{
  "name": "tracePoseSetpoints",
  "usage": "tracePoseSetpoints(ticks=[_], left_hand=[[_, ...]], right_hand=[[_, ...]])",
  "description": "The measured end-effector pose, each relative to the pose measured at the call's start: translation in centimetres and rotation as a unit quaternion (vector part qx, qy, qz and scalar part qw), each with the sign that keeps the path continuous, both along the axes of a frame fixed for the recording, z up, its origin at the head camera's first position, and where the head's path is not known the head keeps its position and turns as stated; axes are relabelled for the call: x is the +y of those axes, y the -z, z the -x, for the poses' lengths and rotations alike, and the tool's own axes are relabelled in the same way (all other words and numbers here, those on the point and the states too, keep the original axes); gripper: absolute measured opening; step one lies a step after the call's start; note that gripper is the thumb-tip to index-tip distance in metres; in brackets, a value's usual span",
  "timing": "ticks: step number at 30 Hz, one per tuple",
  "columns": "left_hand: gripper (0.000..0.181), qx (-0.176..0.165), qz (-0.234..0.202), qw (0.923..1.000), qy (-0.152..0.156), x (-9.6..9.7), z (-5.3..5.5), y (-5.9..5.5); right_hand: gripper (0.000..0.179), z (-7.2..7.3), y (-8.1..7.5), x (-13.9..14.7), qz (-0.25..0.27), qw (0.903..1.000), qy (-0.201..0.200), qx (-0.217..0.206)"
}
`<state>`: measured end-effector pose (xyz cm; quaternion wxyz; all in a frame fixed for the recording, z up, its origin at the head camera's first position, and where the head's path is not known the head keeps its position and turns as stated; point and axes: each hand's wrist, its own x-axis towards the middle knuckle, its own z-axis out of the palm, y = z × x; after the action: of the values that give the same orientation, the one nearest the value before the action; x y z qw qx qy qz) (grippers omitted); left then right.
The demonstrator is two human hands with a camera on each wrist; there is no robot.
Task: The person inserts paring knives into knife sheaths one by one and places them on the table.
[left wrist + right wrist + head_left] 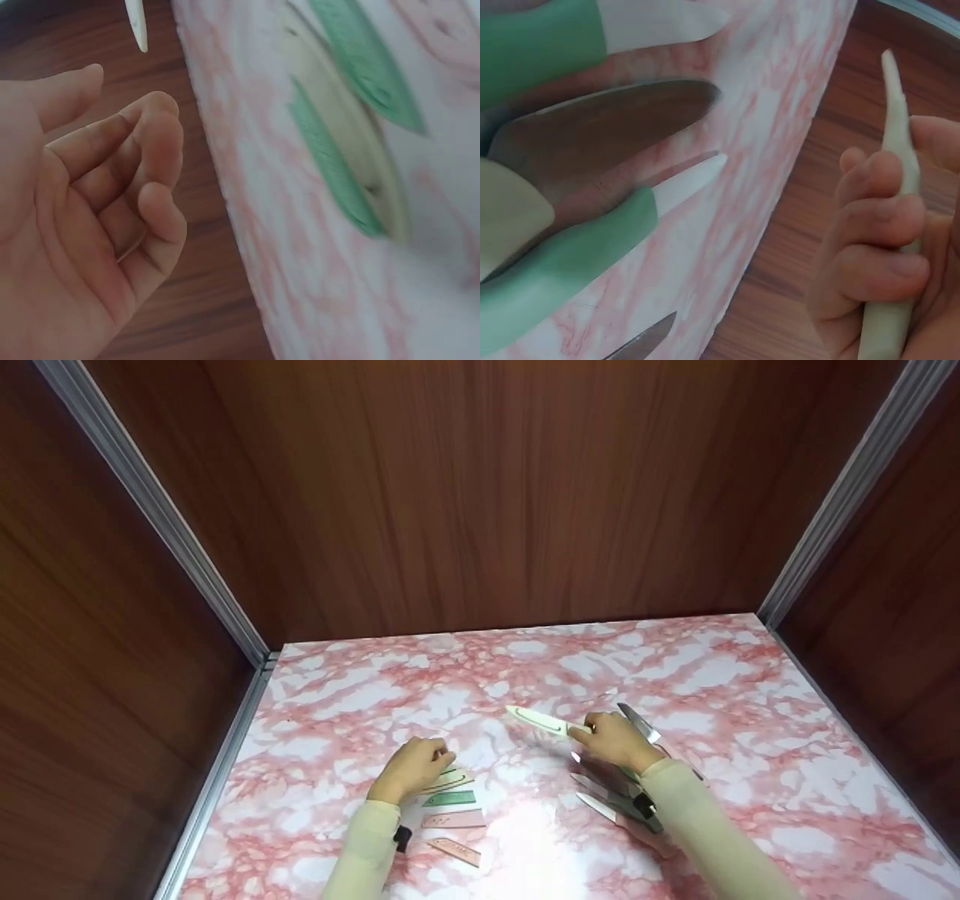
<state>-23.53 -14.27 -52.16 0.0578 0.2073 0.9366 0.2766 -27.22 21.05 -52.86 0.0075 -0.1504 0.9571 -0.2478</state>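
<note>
My right hand [616, 741] grips a cream-handled knife [885, 330], fingers curled round the handle. A cream blade cover [536, 720] sits over its blade, which points left above the table. My left hand [412, 769] hovers to the left with loosely bent fingers and nothing in them. Below it on the table lie flat blade covers: a cream one [337, 120], a green one [450, 798], a pink one [454, 819] and an orange-pink one [454, 851]. In the left wrist view, a narrow green piece [334, 161] lies along the cream cover.
Several bare knives lie under and beside my right forearm, among them a green-handled knife [577, 262] and a broad-bladed one [607, 139]. Another bare blade [639, 723] is right of the right hand. Wooden panels [480, 495] enclose the marbled pink-and-white table [337, 697].
</note>
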Motion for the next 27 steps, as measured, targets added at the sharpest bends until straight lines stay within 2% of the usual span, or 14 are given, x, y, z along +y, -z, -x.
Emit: tracePoseSetpoints(ticks=[4, 10, 14, 18, 22, 27], left_hand=[[0.019, 0.011, 0.015, 0.9997, -0.015, -1.1, 0.3, 1.2], [0.007, 0.029, 0.03, 0.9983, -0.04, -1.9, 0.4, 2.7], [0.007, 0.037, 0.041, 0.9977, -0.04, -2.0, 0.3, 3.6], [0.01, 0.036, 0.047, 0.9971, -0.049, -2.1, 0.1, 4.3], [0.013, 0.038, 0.049, 0.9966, -0.055, -1.9, 0.1, 4.6], [0.013, 0.041, 0.052, 0.9965, -0.052, -1.5, 0.3, 4.4]], right_hand=[[0.027, 1.1, -0.1, -0.4, 0.007, 0.9994, 0.018, -0.027], [0.016, 2.7, -0.4, -1.2, -0.003, 0.9995, 0.014, -0.029], [0.015, 3.1, -0.1, -2.3, -0.006, 0.9987, 0.026, -0.044], [0.017, 3.2, 0.7, -4.0, -0.022, 0.9983, 0.044, -0.032], [0.02, 3.3, 1.4, -5.3, -0.028, 0.9967, 0.068, -0.033], [0.026, 3.9, 1.7, -6.1, -0.017, 0.9911, 0.122, -0.052]])
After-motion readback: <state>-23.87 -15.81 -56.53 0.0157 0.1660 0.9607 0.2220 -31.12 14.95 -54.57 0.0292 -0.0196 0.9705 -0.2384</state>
